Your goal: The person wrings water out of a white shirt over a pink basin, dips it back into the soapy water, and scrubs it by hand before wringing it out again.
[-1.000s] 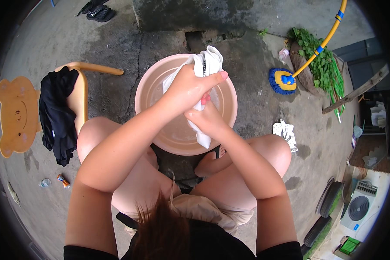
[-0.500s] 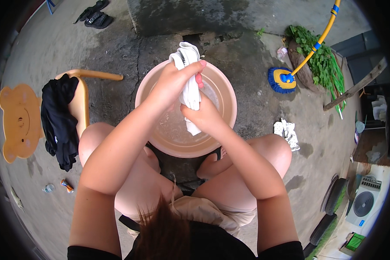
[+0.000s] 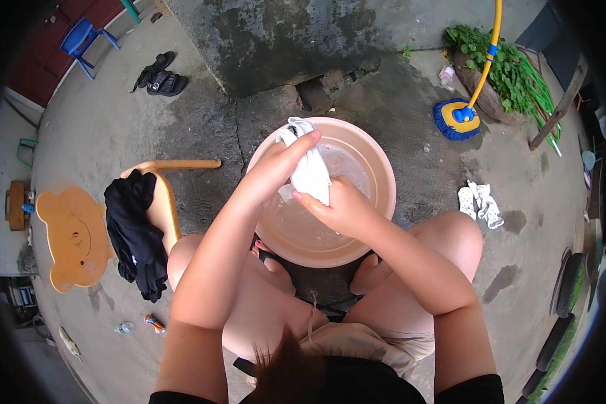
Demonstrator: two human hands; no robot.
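Over a round pink plastic basin, both my hands grip a bunched white cloth with a small dark patch near its top. I cannot tell whether it is a sock or another small garment. My left hand is wrapped round the upper part, thumb along the top. Lower and to the right, my right hand is closed on the other end, its thumb pressed on the fabric. Cloudy, sudsy water shows in the basin, which stands on the ground between my feet.
A yellow chair with a bear-shaped back and black clothing is on the left. Spotted white socks lie right. Beyond are a blue-and-yellow mop, green plants, black sandals and a concrete block.
The view has shifted, so the basin sits lower and further right in it. My hands have drawn the cloth closer to me, and the right hand's thumb now shows on it.
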